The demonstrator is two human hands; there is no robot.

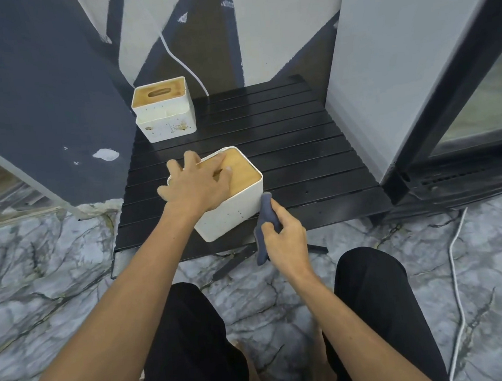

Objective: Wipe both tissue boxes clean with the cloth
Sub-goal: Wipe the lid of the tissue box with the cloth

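- Left hand (196, 184) lies flat on the wooden lid of the near tissue box (239, 204), fingers spread and straight, nothing pinched. Judging by the pose, it's a brace: weight from above stops the box sliding while the side gets rubbed.
- Right hand (285, 243) grips the dark blue cloth (265, 219), fingers curled round the bunched middle. The upper end of the cloth pokes out above the grip and touches the box's right near corner; the loose tail hangs below the hand.
- Near box sits turned corner-on toward the person, probably so the side wall faces the cloth hand.
- A few small specks show on the wall left of the cloth, so that face looks unfinished.
- Far tissue box (164, 110) stands well apart beyond the left hand, at the back left corner of the black slatted table (301, 156). Brown stains on its front; looks unwiped.
- Likely order: finish the near box, then pull the far one into reach.
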